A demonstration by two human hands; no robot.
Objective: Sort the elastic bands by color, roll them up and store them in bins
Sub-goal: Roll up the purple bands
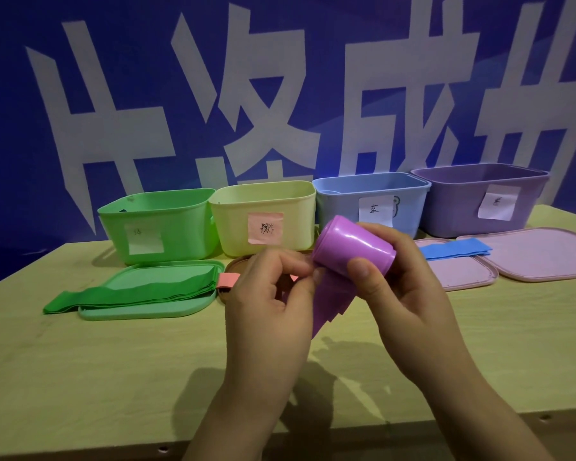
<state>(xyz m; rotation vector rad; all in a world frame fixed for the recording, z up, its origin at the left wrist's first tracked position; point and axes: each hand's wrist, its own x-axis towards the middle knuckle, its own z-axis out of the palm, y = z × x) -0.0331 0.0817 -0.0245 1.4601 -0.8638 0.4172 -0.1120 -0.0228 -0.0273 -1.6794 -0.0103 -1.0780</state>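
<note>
Above the table [113, 361], both hands' curled grip on purple band roll [353, 247].

A staged demonstration or data-collection station is suggested rather than a home. A blue banner [280, 78] printed with large white characters is hung as a backdrop directly behind a plain wooden table [113, 377]. Along the table's far edge, four coloured bins [263, 217] marked with handwritten paper labels [374, 209] are lined up.
</note>
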